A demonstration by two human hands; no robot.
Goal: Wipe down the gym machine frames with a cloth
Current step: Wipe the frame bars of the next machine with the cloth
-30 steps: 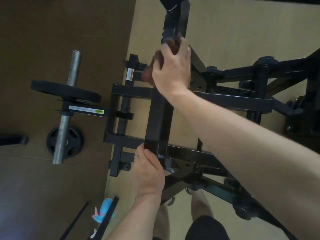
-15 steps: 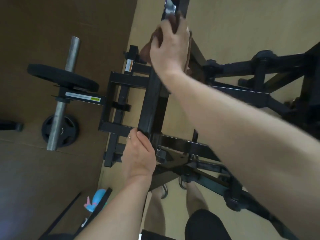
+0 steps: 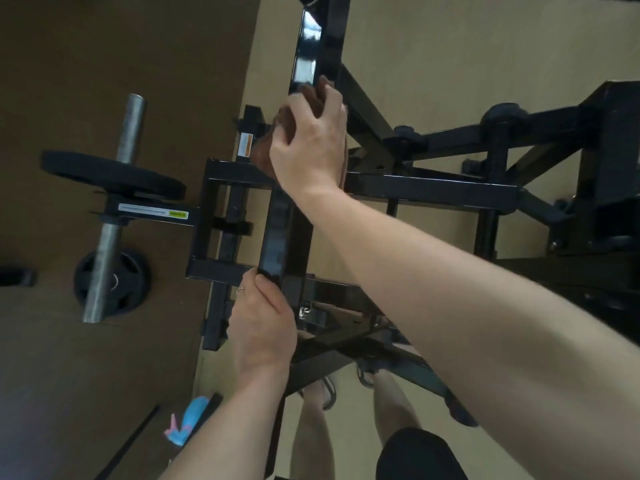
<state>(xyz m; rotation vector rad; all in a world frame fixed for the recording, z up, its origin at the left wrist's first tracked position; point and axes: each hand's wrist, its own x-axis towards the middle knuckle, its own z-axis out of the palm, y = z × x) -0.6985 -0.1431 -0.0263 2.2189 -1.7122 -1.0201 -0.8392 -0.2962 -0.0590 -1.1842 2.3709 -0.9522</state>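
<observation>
A black steel gym machine frame (image 3: pixel 433 190) fills the middle of the head view, seen from above. Its glossy square upright tube (image 3: pixel 306 46) runs from the top edge down to my left hand. My right hand (image 3: pixel 311 147) grips a brown cloth (image 3: pixel 263 150) wrapped round this tube, just above the crossbar. Most of the cloth is hidden under my fingers. My left hand (image 3: pixel 261 323) holds the near end of the same tube, fingers curled over its edge.
A steel weight peg (image 3: pixel 114 209) with a black plate (image 3: pixel 110 174) juts out at the left. Another plate (image 3: pixel 112 282) lies on the brown mat below it. A blue spray bottle (image 3: pixel 188 420) lies near my left forearm. My legs stand under the frame.
My right hand slid the cloth up the tube, then came back down toward the crossbar. My left hand kept its hold on the tube's near end.
</observation>
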